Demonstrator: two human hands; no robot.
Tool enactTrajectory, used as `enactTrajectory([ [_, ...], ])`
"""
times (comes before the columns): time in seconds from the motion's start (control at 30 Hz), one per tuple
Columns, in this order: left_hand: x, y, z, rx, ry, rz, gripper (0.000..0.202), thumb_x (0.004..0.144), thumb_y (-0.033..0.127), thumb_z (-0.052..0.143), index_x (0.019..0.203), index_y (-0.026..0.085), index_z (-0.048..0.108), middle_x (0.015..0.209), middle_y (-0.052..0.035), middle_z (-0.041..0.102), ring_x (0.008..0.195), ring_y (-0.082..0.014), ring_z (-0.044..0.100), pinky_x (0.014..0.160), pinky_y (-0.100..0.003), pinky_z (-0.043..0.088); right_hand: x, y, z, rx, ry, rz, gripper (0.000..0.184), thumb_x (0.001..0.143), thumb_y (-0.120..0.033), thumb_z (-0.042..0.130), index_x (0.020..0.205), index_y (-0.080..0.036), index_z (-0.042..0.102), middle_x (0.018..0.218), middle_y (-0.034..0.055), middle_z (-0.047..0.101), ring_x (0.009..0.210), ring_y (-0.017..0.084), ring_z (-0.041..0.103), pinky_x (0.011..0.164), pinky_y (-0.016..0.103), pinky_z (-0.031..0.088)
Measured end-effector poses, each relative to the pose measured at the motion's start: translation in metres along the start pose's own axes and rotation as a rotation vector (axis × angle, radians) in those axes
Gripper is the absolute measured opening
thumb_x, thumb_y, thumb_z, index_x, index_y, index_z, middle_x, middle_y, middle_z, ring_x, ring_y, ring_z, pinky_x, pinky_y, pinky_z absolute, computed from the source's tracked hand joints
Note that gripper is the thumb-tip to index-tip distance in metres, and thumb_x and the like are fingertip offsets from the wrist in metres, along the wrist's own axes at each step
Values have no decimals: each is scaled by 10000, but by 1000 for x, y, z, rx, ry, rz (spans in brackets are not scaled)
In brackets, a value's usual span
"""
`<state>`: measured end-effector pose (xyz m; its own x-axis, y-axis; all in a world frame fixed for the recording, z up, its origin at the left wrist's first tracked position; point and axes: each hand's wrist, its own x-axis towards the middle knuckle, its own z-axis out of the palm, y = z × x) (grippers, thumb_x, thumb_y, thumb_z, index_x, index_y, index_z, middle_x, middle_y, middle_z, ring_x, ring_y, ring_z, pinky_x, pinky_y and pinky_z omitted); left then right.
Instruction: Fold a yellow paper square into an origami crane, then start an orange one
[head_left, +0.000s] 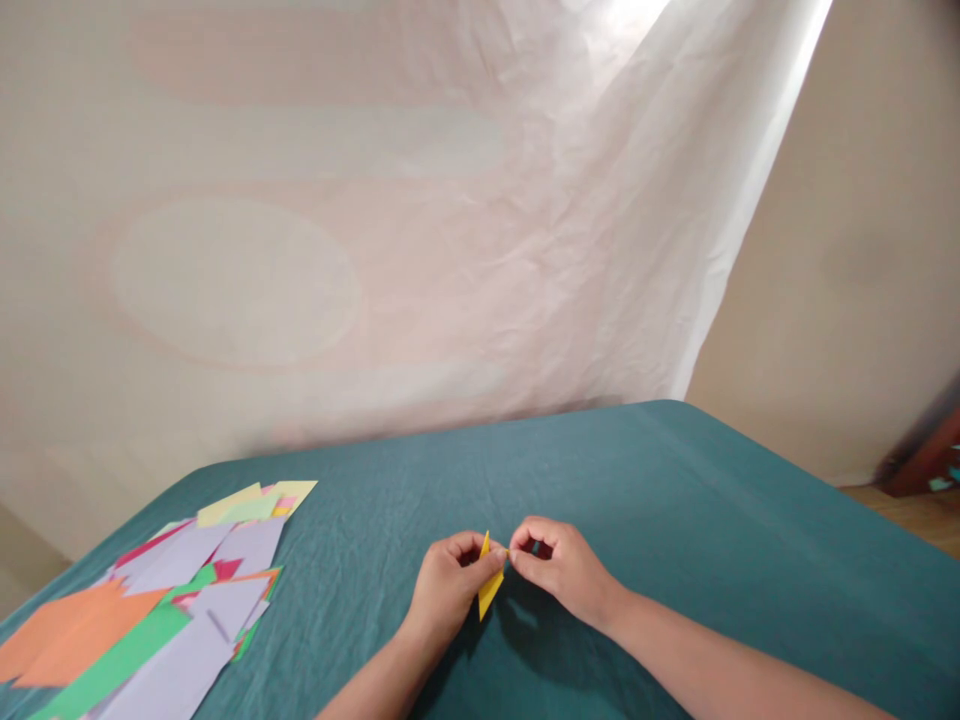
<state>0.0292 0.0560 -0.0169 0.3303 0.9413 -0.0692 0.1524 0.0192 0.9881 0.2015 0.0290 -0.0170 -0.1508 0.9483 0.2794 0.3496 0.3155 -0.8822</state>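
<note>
A small folded piece of yellow paper (pixel 488 585) is held upright just above the teal tablecloth (pixel 675 520). My left hand (pixel 450 585) pinches it from the left, fingers curled round its lower half. My right hand (pixel 559 565) pinches its upper edge from the right with thumb and forefinger. Both hands meet at the paper near the table's front middle.
A loose pile of coloured paper sheets (pixel 161 610), lilac, orange, green, pink and pale yellow, lies at the front left of the table. A creased white sheet (pixel 420 220) hangs as a backdrop behind. A dark wooden object (pixel 926 460) shows at the right edge.
</note>
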Motion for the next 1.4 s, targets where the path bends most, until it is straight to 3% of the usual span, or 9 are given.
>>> enactTrajectory([
  [0.4, -2, 3, 0, 88, 6, 26, 306, 683, 429, 687, 705, 124, 671, 596, -2, 579, 550, -113, 496, 533, -198, 373, -1, 1, 0, -48, 0, -47, 98, 773, -178, 552, 683, -170, 590, 652, -24, 548, 597, 102, 487, 546, 198, 368],
  [0.73, 2, -5, -4, 43, 2, -4, 320, 669, 454, 691, 699, 140, 641, 588, 9, 549, 525, -104, 479, 515, -194, 362, 1, 6, -2, 15, 13, 22, 181, 840, -317, 548, 811, -170, 649, 702, 0, 606, 642, 125, 526, 591, 217, 409],
  [1.03, 1, -3, -3, 175, -5, 63, 248, 713, 387, 648, 735, 140, 651, 617, 8, 556, 577, -117, 482, 548, -200, 365, 0, 7, -1, -22, -37, 12, 133, 838, -261, 549, 794, -169, 634, 717, -1, 621, 664, 126, 546, 621, 220, 414],
  [1.23, 1, -3, -2, 134, -32, 73, 257, 714, 361, 661, 839, 136, 659, 686, -6, 597, 619, -124, 512, 588, -209, 384, 0, 4, -1, -70, -7, -16, 120, 851, -227, 508, 781, -173, 589, 706, -15, 576, 665, 122, 523, 604, 214, 392],
  [1.4, 3, -5, -3, 52, -52, -3, 265, 686, 381, 685, 707, 129, 609, 584, 14, 562, 507, -102, 475, 509, -209, 360, 0, 5, 0, -55, 46, -22, 121, 859, -218, 493, 778, -173, 571, 694, -23, 546, 652, 115, 499, 607, 211, 386],
])
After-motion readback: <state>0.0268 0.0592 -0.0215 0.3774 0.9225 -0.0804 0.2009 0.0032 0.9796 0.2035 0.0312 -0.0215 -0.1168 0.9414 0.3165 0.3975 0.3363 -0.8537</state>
